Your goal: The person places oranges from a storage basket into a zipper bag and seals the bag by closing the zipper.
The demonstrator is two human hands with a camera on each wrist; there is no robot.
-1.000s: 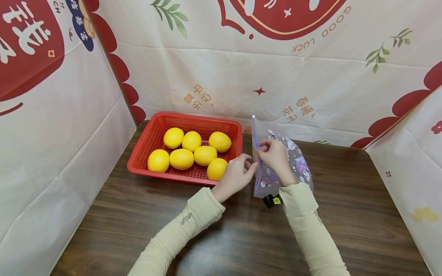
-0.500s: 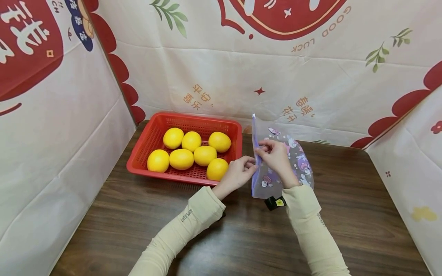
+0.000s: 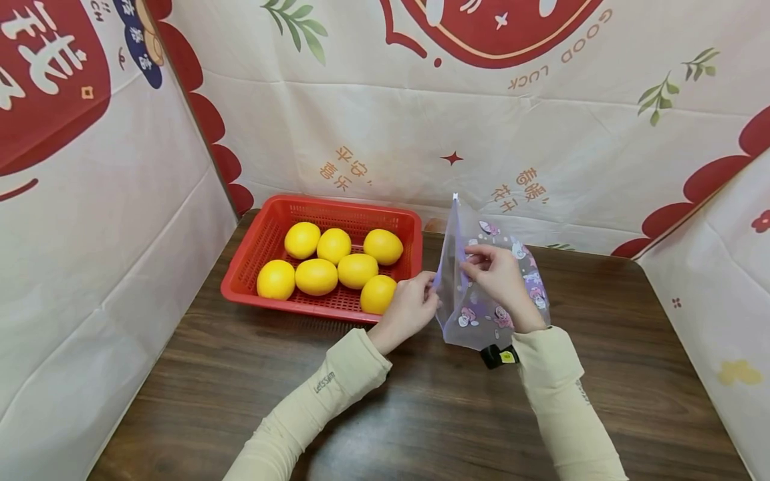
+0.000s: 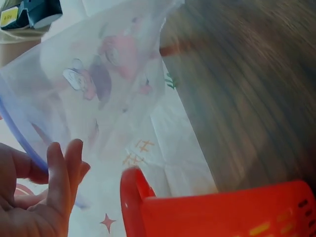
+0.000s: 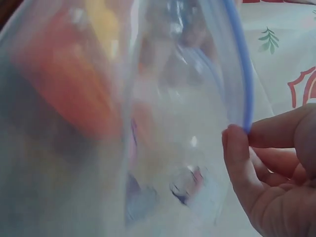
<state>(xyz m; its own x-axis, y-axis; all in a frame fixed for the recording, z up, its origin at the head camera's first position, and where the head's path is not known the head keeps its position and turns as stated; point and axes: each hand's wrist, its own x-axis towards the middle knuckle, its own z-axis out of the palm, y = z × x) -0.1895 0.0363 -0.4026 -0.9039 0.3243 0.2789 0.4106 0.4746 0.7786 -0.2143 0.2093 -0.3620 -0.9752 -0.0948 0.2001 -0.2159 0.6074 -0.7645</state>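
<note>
The left hand (image 3: 412, 304) pinches one side of the purple zip edge on a translucent printed zip bag (image 3: 475, 306), and the right hand (image 3: 498, 275) pinches the other side, the mouth parted between them. The bag is just right of a red perforated basket (image 3: 313, 308) holding seven lemons (image 3: 316, 276) on the wooden table (image 3: 433, 414).
</note>
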